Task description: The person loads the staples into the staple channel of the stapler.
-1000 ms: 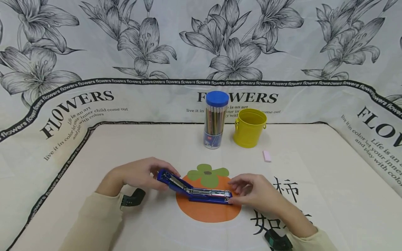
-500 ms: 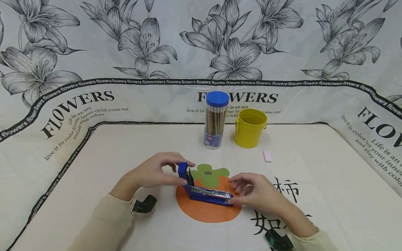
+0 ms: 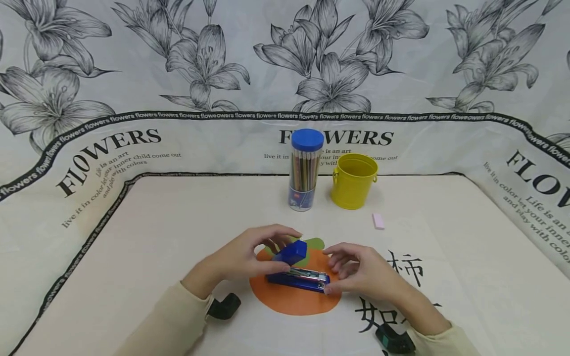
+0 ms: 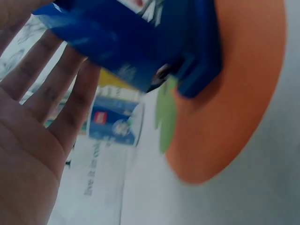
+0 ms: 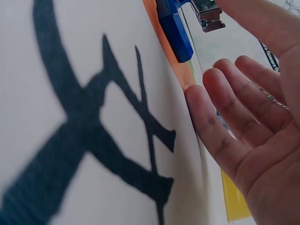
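Observation:
A blue stapler (image 3: 297, 284) lies on the orange persimmon print, its silvery magazine exposed and its top cover raised at a slant. My left hand (image 3: 242, 254) holds that cover, thumb on the near side and fingers behind. In the left wrist view the blue cover (image 4: 122, 42) looms close, with the fingers of the left hand (image 4: 28, 126) stretched beside it. At the stapler's right end, my right hand (image 3: 358, 269) has its thumb tip right at the base. In the right wrist view the other fingers (image 5: 243, 98) are loosely bent and grip nothing.
Behind the stapler stand a clear tube of pencils (image 3: 305, 170) with a blue lid and a yellow bucket (image 3: 354, 185). A small pink eraser (image 3: 378, 221) lies in front of the bucket. Black characters (image 3: 407, 267) are printed on the cloth by the right arm.
My left hand has moved right, swinging the stapler's cover from folded far back on the left, through upright, to leaning over the magazine. The right hand has stayed almost still.

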`<state>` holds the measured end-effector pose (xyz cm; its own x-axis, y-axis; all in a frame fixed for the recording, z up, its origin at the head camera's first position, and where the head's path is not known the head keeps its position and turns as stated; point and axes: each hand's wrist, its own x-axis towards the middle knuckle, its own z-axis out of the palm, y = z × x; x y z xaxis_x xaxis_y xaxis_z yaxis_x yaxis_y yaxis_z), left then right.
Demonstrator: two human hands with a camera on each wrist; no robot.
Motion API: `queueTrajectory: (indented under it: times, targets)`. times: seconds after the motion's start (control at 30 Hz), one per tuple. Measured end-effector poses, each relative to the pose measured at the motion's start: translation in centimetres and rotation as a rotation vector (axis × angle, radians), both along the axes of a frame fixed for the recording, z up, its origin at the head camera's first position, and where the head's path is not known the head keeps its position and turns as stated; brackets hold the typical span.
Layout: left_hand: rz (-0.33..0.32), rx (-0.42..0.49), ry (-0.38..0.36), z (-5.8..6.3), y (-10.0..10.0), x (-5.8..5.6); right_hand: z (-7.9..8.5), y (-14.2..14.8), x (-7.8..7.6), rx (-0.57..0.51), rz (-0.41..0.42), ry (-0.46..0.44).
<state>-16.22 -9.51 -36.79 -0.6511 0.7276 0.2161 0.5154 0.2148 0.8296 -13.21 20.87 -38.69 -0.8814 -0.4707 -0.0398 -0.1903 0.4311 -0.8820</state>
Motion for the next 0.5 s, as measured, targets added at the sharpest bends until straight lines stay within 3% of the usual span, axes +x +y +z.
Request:
queueTrajectory:
  times: [0.27, 0.5]
  targets:
    - [-0.031, -0.02, 0.048, -0.9, 1.7, 0.6, 0.0, 0.2, -0.1, -0.034, 0.004, 0.019]
    - [-0.035, -0.083, 0.066, -1.0, 2.5, 1.0, -0.2, 0.4, -0.1, -0.065, 0.012, 0.029]
